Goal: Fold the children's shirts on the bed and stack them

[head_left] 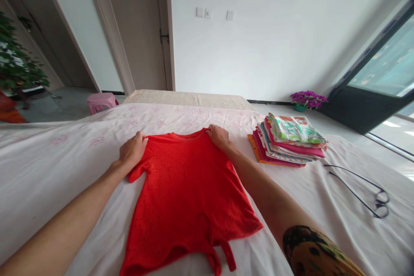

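A red short-sleeved shirt (186, 194) lies flat on a bed covered with a pale pink sheet (58, 168), neckline away from me. My left hand (132, 150) pinches the shirt's left shoulder, fingers closed on the fabric. At the other shoulder, by the collar, my right hand (219, 136) grips the cloth the same way. Both forearms stretch out over the bed, the right one tattooed.
A stack of several folded colourful garments (289, 140) sits to the right of the shirt. A thin dark wire hanger (365, 189) lies farther right. Beyond the bed are a pink stool (101, 101), a door, a potted plant (16, 69), purple flowers (307, 99) and a window.
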`<state>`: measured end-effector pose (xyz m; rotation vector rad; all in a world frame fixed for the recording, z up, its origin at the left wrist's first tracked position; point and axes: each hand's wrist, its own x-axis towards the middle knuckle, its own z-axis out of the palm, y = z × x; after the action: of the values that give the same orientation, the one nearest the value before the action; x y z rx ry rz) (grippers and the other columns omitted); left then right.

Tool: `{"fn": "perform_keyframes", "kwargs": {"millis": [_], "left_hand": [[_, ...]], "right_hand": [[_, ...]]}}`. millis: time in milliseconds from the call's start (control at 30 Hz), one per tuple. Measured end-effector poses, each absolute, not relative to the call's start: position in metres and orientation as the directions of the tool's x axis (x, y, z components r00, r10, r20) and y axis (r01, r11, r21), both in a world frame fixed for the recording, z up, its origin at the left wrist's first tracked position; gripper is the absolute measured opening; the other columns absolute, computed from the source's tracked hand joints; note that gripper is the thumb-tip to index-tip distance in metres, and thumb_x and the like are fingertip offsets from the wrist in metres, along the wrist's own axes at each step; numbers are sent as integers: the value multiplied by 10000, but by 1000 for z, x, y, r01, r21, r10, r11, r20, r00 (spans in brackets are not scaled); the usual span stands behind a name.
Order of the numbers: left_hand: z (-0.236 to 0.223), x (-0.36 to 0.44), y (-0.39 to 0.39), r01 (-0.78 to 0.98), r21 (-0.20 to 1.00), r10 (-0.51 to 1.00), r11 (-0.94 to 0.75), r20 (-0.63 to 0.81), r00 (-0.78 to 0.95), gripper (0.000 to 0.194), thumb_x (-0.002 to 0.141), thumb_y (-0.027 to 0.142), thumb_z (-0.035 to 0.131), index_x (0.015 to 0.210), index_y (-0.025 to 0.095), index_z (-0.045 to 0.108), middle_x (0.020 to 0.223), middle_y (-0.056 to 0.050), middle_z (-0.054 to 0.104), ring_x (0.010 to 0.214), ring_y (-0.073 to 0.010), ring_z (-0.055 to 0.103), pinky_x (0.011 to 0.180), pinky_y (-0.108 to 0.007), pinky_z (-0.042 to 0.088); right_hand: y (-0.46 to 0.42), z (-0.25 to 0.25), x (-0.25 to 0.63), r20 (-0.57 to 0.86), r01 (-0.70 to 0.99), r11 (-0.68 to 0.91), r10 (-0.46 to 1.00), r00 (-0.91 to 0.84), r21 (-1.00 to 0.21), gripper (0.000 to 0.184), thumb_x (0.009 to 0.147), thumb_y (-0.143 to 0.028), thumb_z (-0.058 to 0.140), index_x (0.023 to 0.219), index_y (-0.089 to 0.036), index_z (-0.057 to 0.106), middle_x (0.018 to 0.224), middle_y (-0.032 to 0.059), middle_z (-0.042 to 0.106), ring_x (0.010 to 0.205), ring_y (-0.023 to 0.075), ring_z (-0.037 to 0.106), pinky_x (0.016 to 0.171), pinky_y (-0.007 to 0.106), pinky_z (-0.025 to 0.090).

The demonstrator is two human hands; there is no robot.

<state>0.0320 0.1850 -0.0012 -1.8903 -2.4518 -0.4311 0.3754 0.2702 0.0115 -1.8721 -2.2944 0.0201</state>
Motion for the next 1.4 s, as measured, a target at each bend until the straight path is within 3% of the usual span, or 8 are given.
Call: {"fn": "perform_keyframes", "kwargs": {"millis": [167, 300, 433, 567, 733, 1000, 1200, 1400], "left_hand": [[17, 26, 203, 952, 94, 932, 291, 196, -304, 374, 965, 375, 361, 1206, 194, 582, 1132, -140, 708, 1011, -298, 666, 864, -414, 491], [16, 51, 190, 993, -31, 927, 116, 362, -97, 402, 921, 297, 447, 1267, 133, 572, 1263, -187, 637, 1204, -342, 566, 1011, -479, 425], [-4, 92, 159, 975, 54, 921, -217, 343, 186, 495, 971, 347, 370, 1371, 96, 517, 1430, -177, 547, 1371, -279, 452, 1144, -423, 336], [-27, 117, 124, 949, 127, 943, -290, 210, 260, 653, 975, 504, 351, 1465, 81, 438, 1531, -199, 437, 1462, -310, 335, 1186, -462, 276], [-35, 107, 93, 950, 65, 940, -305, 185, 288, 669, 969, 548, 361, 1512, 158, 400, 1605, -178, 307, 1494, -332, 258, 1196, -499, 237], [-42, 87, 60, 935, 27, 917, -353, 207, 340, 642, 974, 543, 366, 1520, 207, 385, 1610, -146, 309, 1484, -311, 291, 1180, -513, 272], [-43, 74, 28, 877, 5, 846, -481, 264, 463, 656, 946, 561, 437, 1533, 279, 351, 1616, -99, 315, 1476, -296, 313, 1191, -496, 266], [-27, 63, 12, 866, 137, 869, -481, 205, 450, 574, 941, 467, 481, 1481, 277, 453, 1582, -88, 387, 1449, -284, 364, 1171, -472, 317]], "right_hand": [[284, 21, 369, 136, 979, 147, 982, -128, -139, 363, 1018, -419, 387, 1209, -230, 632, 1220, 106, 669, 1097, 250, 610, 897, 358, 432], [261, 22, 366, 286, 961, 244, 937, -200, -126, 357, 997, -346, 444, 1290, -215, 601, 1288, 114, 631, 1194, 262, 538, 1011, 394, 383], [210, 14, 361, 332, 867, 488, 839, -432, -103, 446, 1010, -350, 420, 1416, -188, 507, 1450, 103, 522, 1357, 248, 423, 1136, 395, 301], [159, -7, 365, 224, 802, 592, 795, -564, -81, 588, 1022, -450, 381, 1528, -151, 362, 1587, 117, 351, 1488, 260, 245, 1213, 437, 200], [132, -26, 395, 176, 805, 591, 799, -575, -50, 629, 1035, -488, 323, 1546, -122, 326, 1607, 125, 290, 1500, 248, 228, 1238, 448, 152], [102, -15, 407, 160, 874, 485, 862, -482, 16, 657, 1027, -502, 334, 1539, -90, 338, 1602, 141, 286, 1497, 282, 229, 1235, 484, 139], [69, -23, 415, 176, 839, 543, 825, -537, 14, 656, 1024, -533, 314, 1559, -153, 311, 1619, 100, 263, 1505, 252, 208, 1233, 432, 149], [69, -23, 437, 154, 891, 454, 881, -447, -11, 610, 1033, -481, 307, 1549, -157, 334, 1607, 106, 295, 1507, 244, 203, 1229, 470, 84]]}}
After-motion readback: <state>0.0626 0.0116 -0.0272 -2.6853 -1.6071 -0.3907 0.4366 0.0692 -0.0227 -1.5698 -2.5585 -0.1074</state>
